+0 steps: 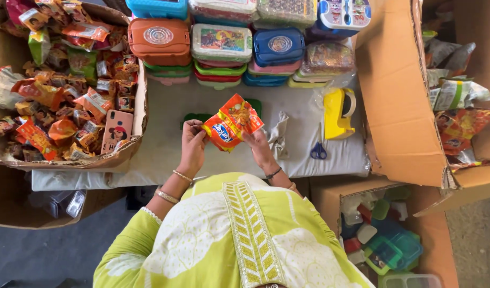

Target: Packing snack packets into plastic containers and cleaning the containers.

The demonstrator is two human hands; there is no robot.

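Right now both hands are gripping the orange snack packet (232,122), left hand (193,140) pinching its lower-left corner, right hand (259,143) its lower-right edge, long axis tilting up-right.

A glossy, crinkled foil snack packet (232,122) is pinched by the left hand (193,143) and right hand (259,145). At twelve o'clock, smooth plastic lunch boxes (222,44) are seen; matt cloth (165,136) covers the table, flanked by rough cardboard (397,90).

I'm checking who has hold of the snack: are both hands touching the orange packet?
Touching. The head view shows the left hand pinching the orange packet at its lower left corner, and the right hand gripping its lower right edge, lifted above the grey table.
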